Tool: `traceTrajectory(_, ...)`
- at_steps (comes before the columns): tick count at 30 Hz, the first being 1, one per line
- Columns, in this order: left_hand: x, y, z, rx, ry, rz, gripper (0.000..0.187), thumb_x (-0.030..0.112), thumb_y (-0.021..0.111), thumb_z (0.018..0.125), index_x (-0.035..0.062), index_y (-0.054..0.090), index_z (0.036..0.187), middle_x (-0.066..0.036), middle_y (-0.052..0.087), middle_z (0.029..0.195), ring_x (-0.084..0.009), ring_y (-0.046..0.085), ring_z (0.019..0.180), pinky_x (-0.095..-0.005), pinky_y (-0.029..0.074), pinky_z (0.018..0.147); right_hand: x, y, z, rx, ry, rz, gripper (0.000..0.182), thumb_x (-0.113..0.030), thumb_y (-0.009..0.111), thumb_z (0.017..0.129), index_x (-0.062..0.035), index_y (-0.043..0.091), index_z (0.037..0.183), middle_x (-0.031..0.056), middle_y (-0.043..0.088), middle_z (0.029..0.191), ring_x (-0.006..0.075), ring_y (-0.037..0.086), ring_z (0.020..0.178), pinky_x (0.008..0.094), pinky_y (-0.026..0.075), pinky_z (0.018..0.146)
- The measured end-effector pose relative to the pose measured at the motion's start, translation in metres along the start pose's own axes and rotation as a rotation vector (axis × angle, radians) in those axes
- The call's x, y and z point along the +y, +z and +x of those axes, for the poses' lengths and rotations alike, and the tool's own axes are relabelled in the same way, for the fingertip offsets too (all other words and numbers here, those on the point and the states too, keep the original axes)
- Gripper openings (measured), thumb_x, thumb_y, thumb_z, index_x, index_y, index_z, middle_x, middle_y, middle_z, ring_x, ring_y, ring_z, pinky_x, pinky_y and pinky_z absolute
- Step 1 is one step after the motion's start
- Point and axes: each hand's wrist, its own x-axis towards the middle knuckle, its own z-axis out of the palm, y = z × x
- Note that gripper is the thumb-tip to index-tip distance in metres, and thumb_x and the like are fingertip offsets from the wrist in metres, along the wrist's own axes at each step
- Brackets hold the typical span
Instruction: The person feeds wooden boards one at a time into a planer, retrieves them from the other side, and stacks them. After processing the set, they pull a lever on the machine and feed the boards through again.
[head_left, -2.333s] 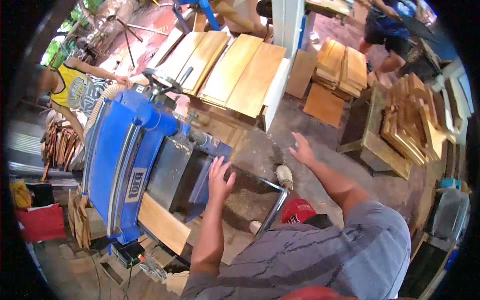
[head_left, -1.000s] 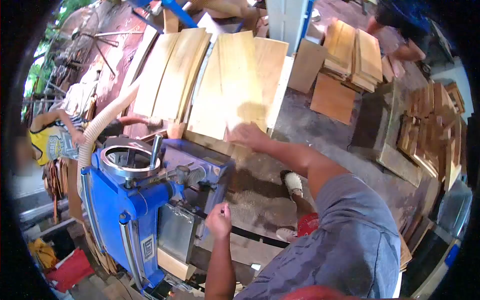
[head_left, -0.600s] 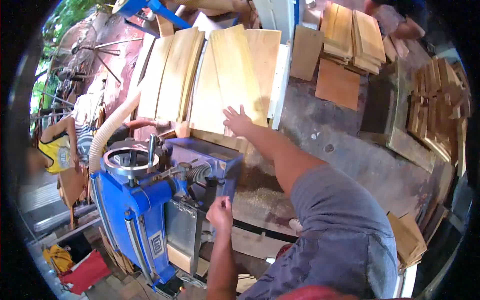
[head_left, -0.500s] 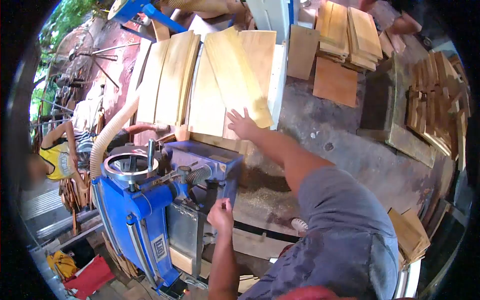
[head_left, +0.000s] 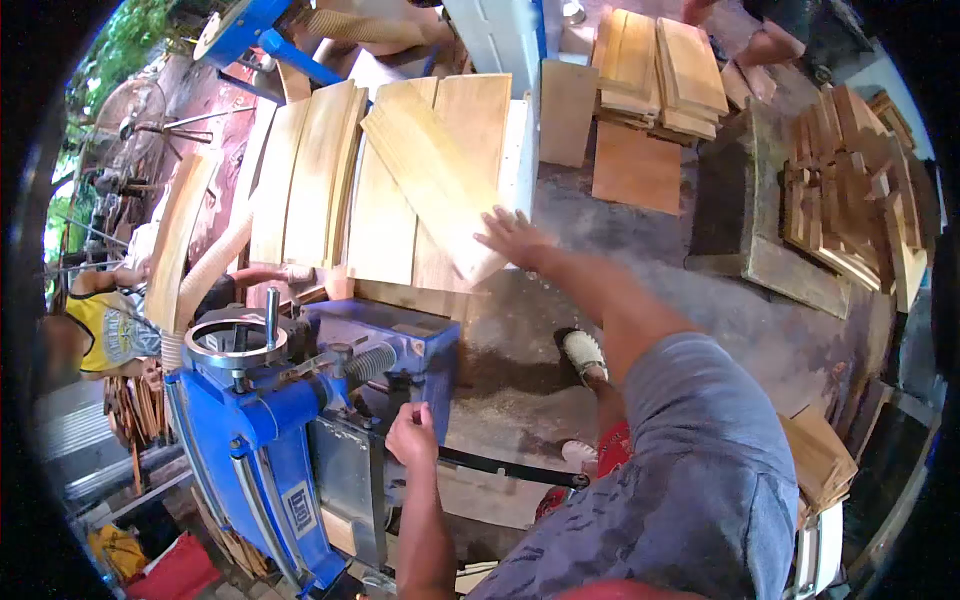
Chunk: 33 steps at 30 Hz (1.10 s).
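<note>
My right hand [head_left: 515, 240] reaches out with its fingers spread, touching the near end of a pale wooden board [head_left: 430, 170]. That board lies slanted across other boards on the machine table. Beneath it are two wider planks, one of them the right-hand plank [head_left: 475, 130]. To their left lie more boards [head_left: 325, 170] side by side. Close to my body, my left hand [head_left: 412, 435] is curled closed beside the blue machine [head_left: 270, 400], and nothing shows in its fingers. A metal handwheel [head_left: 237, 340] tops the machine.
Across the machine, a person in a yellow top [head_left: 105, 325] is beside an upright board [head_left: 180, 240]. Stacked boards [head_left: 690, 70] stand at the back right, near a flat board [head_left: 637, 165] on the floor. Wood pieces [head_left: 840, 190] are piled farther right. A ribbed hose [head_left: 215, 265] curves beside the machine.
The slanted board has turned to a steeper diagonal, my right hand shifting with its near end. An upright board has appeared by the other person. My left hand stays closed. The view has shifted.
</note>
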Motion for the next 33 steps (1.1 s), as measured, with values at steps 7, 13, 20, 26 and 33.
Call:
traceTrajectory(7, -0.013, 0.009, -0.002, 0.041, 0.037, -0.064, 0.011, 0.027, 0.069, 0.081, 0.0168, 0.068, 0.083, -0.01, 0.068, 0.077, -0.034, 0.065, 0.075, -0.0459, 0.049, 0.067, -0.046, -0.007, -0.086, 0.014, -0.044, 0.136, 0.066, -0.027, 0.049, 0.095, -0.0254, 0.016, 0.153, 0.0187, 0.001, 0.159, 0.0368, 0.001, 0.147, 0.0609, 0.014, 0.115)
traceTrajectory(13, -0.028, 0.021, 0.002, 0.116, 0.087, -0.037, 0.018, 0.033, 0.066, 0.083, 0.0155, 0.069, 0.084, -0.013, 0.069, 0.082, -0.0347, 0.066, 0.079, -0.0461, 0.05, 0.069, -0.116, -0.119, -0.242, -0.002, 0.13, 1.208, 0.078, -0.015, 0.059, 0.09, -0.0205, 0.013, 0.153, 0.0177, 0.01, 0.158, 0.0314, 0.008, 0.147, 0.0439, 0.015, 0.119)
traceTrajectory(20, -0.025, 0.017, -0.005, 0.056, 0.267, -0.232, 0.025, 0.036, 0.069, 0.081, 0.014, 0.071, 0.092, -0.01, 0.071, 0.086, -0.0299, 0.067, 0.082, -0.0428, 0.052, 0.074, -0.171, -0.207, -0.379, 0.495, 0.402, 2.119, 0.064, 0.008, 0.043, 0.082, -0.0013, 0.026, 0.143, 0.0199, 0.038, 0.142, 0.0391, 0.043, 0.129, 0.0557, 0.046, 0.101)
traceTrajectory(26, 0.06, 0.054, -0.142, -0.24, 0.402, -1.221, 0.06, 0.033, 0.064, 0.091, 0.0036, 0.042, 0.138, -0.02, 0.049, 0.134, -0.0291, 0.051, 0.119, -0.0389, 0.038, 0.103, -0.26, -0.249, -0.517, 0.641, 0.33, 2.285, 0.062, 0.009, 0.039, 0.082, 0.0, 0.025, 0.142, 0.0222, 0.036, 0.143, 0.0411, 0.045, 0.128, 0.0611, 0.044, 0.101)
traceTrajectory(33, 0.11, -0.088, -0.281, -0.744, -0.002, -2.425, 0.076, 0.059, 0.048, 0.093, 0.0086, 0.031, 0.146, -0.012, 0.041, 0.146, -0.0331, 0.039, 0.132, -0.051, 0.033, 0.109, -0.321, -0.219, -0.586, 0.339, 0.201, 1.967, 0.058, 0.002, 0.048, 0.083, 0.0, 0.037, 0.14, 0.0164, 0.052, 0.132, 0.0301, 0.047, 0.128, 0.0432, 0.046, 0.099)
